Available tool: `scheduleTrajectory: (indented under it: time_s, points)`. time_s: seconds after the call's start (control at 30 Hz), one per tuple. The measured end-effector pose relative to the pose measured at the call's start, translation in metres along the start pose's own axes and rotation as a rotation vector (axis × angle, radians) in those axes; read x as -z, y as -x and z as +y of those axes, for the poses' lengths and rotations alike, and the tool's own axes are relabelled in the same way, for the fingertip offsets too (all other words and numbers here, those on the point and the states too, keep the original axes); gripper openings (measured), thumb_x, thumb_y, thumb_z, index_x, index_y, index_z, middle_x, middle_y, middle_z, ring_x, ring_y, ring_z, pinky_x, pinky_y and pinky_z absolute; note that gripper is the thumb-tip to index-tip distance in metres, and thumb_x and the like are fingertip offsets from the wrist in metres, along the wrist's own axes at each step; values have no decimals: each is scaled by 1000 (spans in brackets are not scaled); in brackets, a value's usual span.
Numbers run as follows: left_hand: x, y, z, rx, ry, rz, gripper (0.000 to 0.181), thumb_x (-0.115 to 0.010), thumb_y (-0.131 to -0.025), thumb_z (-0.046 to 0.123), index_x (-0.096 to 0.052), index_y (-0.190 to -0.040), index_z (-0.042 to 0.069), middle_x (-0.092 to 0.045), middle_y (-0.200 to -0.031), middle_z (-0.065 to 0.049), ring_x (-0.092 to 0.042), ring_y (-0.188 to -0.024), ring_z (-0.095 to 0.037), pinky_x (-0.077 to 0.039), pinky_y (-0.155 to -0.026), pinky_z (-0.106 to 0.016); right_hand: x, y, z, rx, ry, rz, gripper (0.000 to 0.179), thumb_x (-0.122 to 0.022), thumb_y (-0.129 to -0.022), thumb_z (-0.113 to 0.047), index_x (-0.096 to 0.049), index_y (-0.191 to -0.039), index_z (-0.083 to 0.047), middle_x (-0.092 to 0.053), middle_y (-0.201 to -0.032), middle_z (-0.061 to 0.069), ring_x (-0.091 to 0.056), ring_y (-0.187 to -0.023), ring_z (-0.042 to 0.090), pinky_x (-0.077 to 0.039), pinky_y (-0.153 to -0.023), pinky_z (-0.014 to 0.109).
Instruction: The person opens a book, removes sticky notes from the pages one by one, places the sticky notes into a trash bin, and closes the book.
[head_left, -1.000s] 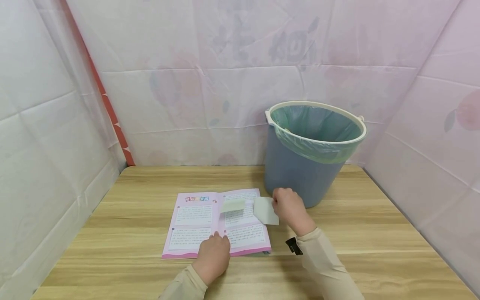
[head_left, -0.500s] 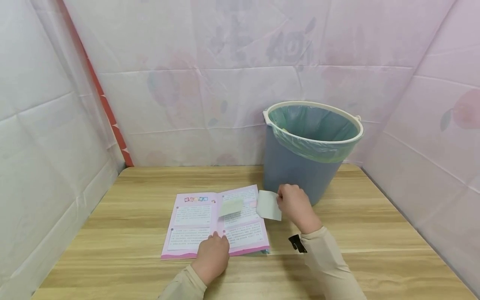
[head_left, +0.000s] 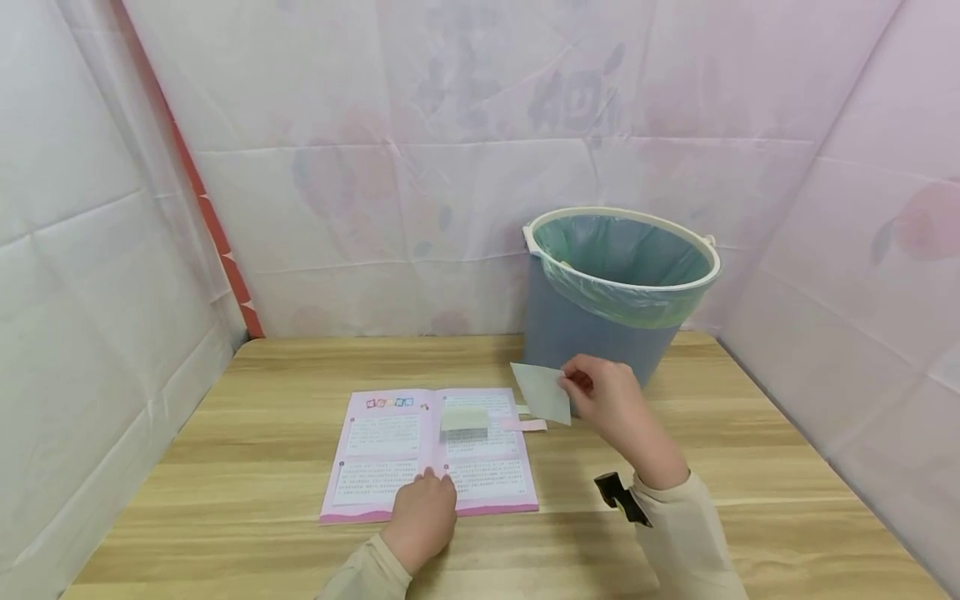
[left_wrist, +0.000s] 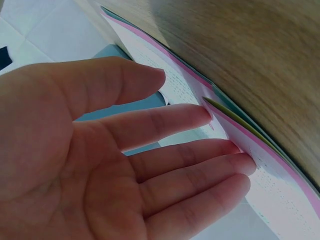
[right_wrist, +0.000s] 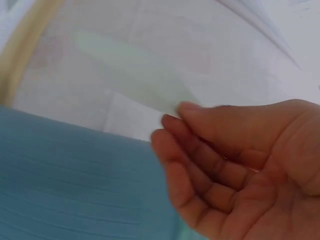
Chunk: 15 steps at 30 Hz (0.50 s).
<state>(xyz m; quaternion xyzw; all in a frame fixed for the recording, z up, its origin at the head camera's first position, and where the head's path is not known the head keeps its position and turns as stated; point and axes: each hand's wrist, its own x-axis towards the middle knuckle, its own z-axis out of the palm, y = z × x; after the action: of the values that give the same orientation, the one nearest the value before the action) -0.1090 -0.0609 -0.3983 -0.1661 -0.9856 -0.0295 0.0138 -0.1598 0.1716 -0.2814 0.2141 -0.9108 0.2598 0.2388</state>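
An open pink booklet (head_left: 382,442) lies on the wooden table, printed text on both pages. The fingertips of my left hand (head_left: 422,517) rest on its lower edge near the fold; the left wrist view shows those fingers nearly straight. Between thumb and fingers, my right hand (head_left: 618,408) pinches a pale green sticky note (head_left: 542,393), held in the air just beyond the booklet's upper right corner. Another pale sticky note (head_left: 465,417) is on the right page, close to the fold. A pink strip (head_left: 525,425) and a pale strip (head_left: 522,409) stick out past the right edge.
Behind my right hand stands a blue-grey bin (head_left: 577,325) with a white rim and a green liner bag. Pale patterned cloth (head_left: 337,242) hangs behind the table and along both sides. A black band (head_left: 622,500) is at my right wrist.
My right hand has moved right with the sticky note, now apart from the page. The right page, tugged up earlier, lies flatter, and the strips at its edge show. The left hand stays put.
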Motion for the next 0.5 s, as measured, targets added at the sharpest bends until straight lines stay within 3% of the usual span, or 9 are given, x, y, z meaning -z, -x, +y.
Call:
scheduleTrajectory:
  time_s: [0.17, 0.27, 0.43, 0.5]
  points:
    - [1, 1, 0, 5, -24, -4, 34, -69, -84, 20, -68, -109, -2, -67, -108, -24, -67, -96, -36, -58, -70, -45, 7, -3, -10, 261, -29, 276, 21, -72, -74, 16, -70, -88, 1, -67, -79, 7, -63, -70, 17, -52, -64, 25]
    - [1, 2, 0, 1, -31, 2, 32, -68, -85, 19, -68, -109, -2, -67, -108, -24, -67, -96, -35, -58, -70, -45, 15, -11, -14, 362, -30, 446, 22, -70, -75, 17, -70, -91, 2, -68, -84, 10, -64, -76, 23, -48, -73, 20]
    - [-1, 1, 1, -12, -25, 29, 30, -67, -85, 17, -69, -106, -3, -67, -105, -24, -68, -94, -35, -58, -68, -46, 34, -28, -16, 408, 64, 767, 13, -68, -79, 13, -68, -88, 4, -67, -85, 18, -62, -80, 35, -48, -80, 28]
    - [-1, 1, 1, -14, -25, 35, 30, -68, -85, 17, -69, -106, -3, -67, -105, -24, -68, -93, -36, -58, -68, -46, 41, -36, -12, 394, 90, 850, 9, -68, -80, 12, -68, -86, 5, -66, -85, 19, -61, -79, 38, -48, -80, 29]
